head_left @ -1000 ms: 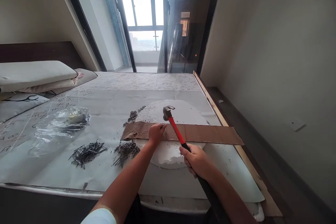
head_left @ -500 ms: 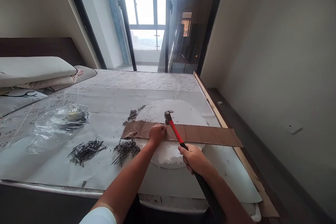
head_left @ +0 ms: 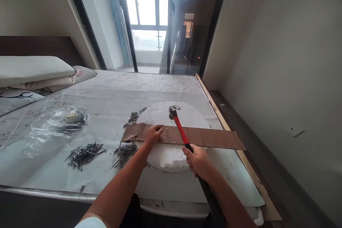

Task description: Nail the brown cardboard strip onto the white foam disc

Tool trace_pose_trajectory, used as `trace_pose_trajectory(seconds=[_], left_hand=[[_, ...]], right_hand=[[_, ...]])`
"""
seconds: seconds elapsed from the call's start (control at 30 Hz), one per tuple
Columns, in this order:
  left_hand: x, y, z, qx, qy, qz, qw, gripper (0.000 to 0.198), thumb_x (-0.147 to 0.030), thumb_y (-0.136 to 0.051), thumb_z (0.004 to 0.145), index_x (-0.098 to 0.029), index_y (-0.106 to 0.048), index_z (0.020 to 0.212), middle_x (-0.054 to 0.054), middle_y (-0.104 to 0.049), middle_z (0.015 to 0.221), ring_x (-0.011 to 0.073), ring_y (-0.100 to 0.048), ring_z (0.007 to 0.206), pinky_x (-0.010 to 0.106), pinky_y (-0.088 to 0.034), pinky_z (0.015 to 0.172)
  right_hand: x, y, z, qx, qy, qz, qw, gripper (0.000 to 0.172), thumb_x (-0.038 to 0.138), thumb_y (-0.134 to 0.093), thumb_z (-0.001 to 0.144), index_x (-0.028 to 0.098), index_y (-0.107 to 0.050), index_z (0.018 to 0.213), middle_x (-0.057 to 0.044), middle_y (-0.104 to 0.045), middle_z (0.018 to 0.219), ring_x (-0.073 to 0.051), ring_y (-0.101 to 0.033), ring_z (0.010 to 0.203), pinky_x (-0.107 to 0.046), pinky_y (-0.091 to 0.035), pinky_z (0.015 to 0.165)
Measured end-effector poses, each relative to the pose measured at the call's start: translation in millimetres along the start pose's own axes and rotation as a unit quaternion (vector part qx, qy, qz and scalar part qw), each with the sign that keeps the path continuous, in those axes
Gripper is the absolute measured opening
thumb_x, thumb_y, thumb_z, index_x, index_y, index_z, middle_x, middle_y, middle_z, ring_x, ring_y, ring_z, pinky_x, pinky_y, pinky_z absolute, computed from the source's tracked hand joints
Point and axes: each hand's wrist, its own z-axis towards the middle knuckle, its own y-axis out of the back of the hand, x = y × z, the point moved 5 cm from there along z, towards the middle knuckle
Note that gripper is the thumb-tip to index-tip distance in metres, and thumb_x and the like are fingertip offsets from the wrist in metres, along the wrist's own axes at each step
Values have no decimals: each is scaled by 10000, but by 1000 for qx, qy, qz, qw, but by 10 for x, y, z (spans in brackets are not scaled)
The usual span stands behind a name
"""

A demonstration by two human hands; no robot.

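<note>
A claw hammer (head_left: 181, 130) with a red and black handle is gripped by my right hand (head_left: 200, 162). Its head is raised above a long brown board (head_left: 197, 137) dotted with small holes toward the left end. On that board rests my left hand (head_left: 153, 135), its fingers stretched out and no object visible in them. Just right of those fingers, a small nail (head_left: 167, 130) stands up from the board. Under the board lies a round white slab (head_left: 162, 158), partly hidden by the board and my right hand.
A pile of loose nails (head_left: 85, 155) lies at left, with a clear plastic bag (head_left: 50, 128) behind it. Grey crumbs and nails (head_left: 125, 153) sit beside the slab. Pillows (head_left: 37, 71) are at far left. A wooden strip (head_left: 220, 115) edges the mattress near the right wall.
My left hand has let go of the nail and shifted left, leaving it standing in the board. The hammer head is slightly higher and farther right. The view has shifted a little.
</note>
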Motion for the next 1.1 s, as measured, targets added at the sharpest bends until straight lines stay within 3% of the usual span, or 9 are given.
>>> trace_pose_trajectory(seconds=[0.13, 0.23, 0.4, 0.5, 0.63, 0.73, 0.8, 0.97, 1.1], left_hand=[[126, 46, 7, -38, 55, -105, 992, 410, -422, -538, 729, -150, -678, 1003, 0, -594, 549, 110, -487, 459, 221, -345, 446], [178, 32, 13, -50, 69, -175, 981, 432, -421, -540, 723, -137, -651, 1029, -14, -571, 554, 86, -450, 435, 206, -323, 421], [83, 83, -28, -71, 37, -226, 971, 359, -392, -554, 709, -127, -668, 924, 25, -621, 672, 90, -500, 512, 213, -391, 481], [-39, 298, -149, -88, -7, -224, 971, 346, -380, -527, 740, -127, -670, 928, 40, -629, 694, 98, -512, 547, 223, -420, 526], [71, 831, -470, -114, -14, -127, 985, 373, -396, -508, 756, -149, -672, 982, 61, -663, 779, 121, -535, 581, 237, -426, 532], [456, 1294, -786, -168, 47, -18, 984, 420, -404, -456, 771, -124, -665, 1004, 63, -676, 752, 155, -577, 627, 254, -442, 569], [749, 1509, -963, -160, 75, 76, 981, 383, -376, -459, 761, -122, -682, 941, 70, -690, 786, 182, -606, 706, 269, -456, 630], [1344, 1662, -1183, -28, 125, 344, 930, 278, -219, -466, 737, -162, -706, 864, 80, -702, 948, 197, -610, 881, 274, -425, 795], [1489, 1596, -1204, 48, 146, 426, 892, 248, -235, -482, 763, -169, -709, 839, 72, -699, 936, 187, -601, 910, 248, -403, 786]], right_hand=[[-62, -95, 23, 52, -49, 22, 997, 231, 386, -390, 852, 222, -353, 694, 108, -347, 412, -63, -326, 253, -192, -270, 251], [-177, -212, 120, 97, -87, 39, 991, 198, 340, -364, 862, 219, -354, 706, 116, -342, 391, -65, -322, 250, -187, -275, 251], [-260, -288, 184, 97, -66, 56, 992, 215, 371, -381, 848, 223, -343, 697, 119, -355, 399, -62, -324, 250, -190, -270, 252], [-285, -290, 162, 99, -59, 59, 992, 221, 392, -400, 830, 227, -336, 699, 124, -346, 398, -60, -312, 241, -195, -257, 249], [-320, -241, 160, 114, -66, 117, 984, 220, 401, -443, 783, 231, -331, 699, 119, -362, 403, -65, -310, 249, -211, -268, 261], [-370, -221, 168, 157, -111, 202, 960, 171, 285, -476, 693, 235, -312, 679, 118, -347, 392, -62, -298, 258, -211, -256, 273], [-380, -218, 159, 192, -138, 274, 932, 173, 218, -476, 624, 232, -311, 674, 120, -335, 398, -51, -288, 266, -196, -233, 283], [-347, -205, 115, 242, -170, 448, 844, 194, 155, -479, 590, 218, -326, 691, 130, -305, 424, -13, -251, 278, -142, -167, 310], [-353, -201, 111, 257, -181, 524, 792, 199, 98, -464, 600, 205, -334, 706, 133, -282, 433, 0, -250, 284, -113, -164, 322]])
